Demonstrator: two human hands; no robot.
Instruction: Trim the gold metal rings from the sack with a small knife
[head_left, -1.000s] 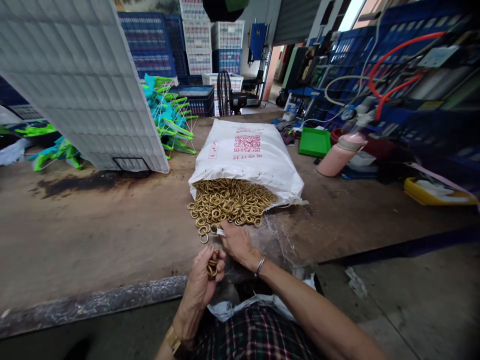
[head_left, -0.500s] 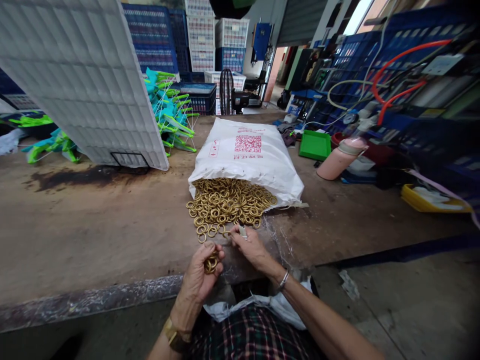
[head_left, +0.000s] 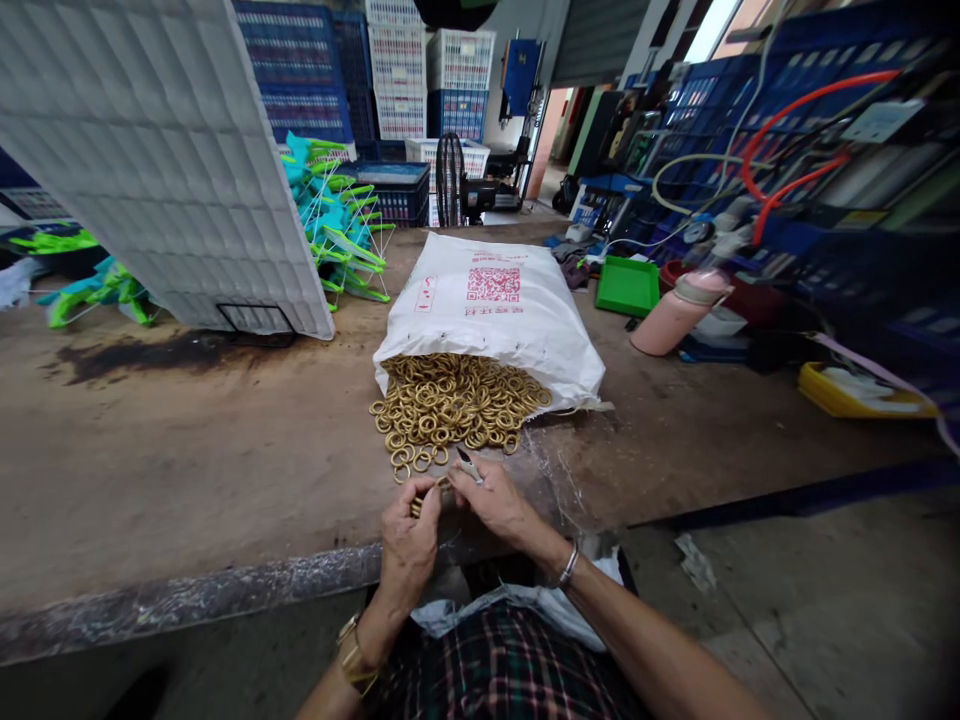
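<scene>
My left hand (head_left: 409,535) is closed around a few gold-coloured rings (head_left: 416,505), partly hidden by the fingers. In my right hand (head_left: 499,497), the closed fingers hold a small knife-like tool (head_left: 470,466) with a pale body and a dark pointed tip. A single ring (head_left: 442,483) shows between the fingertips of both hands; which hand grips it I cannot tell. Just beyond, a heap of gold-coloured rings (head_left: 457,405) spills onto the table (head_left: 300,470) from the mouth of a white woven sack (head_left: 442,325) with red print.
A pale ribbed panel (head_left: 187,160) leans on a black wire stand (head_left: 259,325) at left, beside green and turquoise plastic pieces (head_left: 337,230). On the right are a green tray (head_left: 628,287), a pink bottle (head_left: 667,322) and a yellow tray (head_left: 832,395). Crates (head_left: 397,75) and a fan (head_left: 451,180) stand behind.
My left hand has turned over and moved up to meet my right hand, with its rings still inside. My right hand has drawn slightly back from the heap, a ring now at the fingertips.
</scene>
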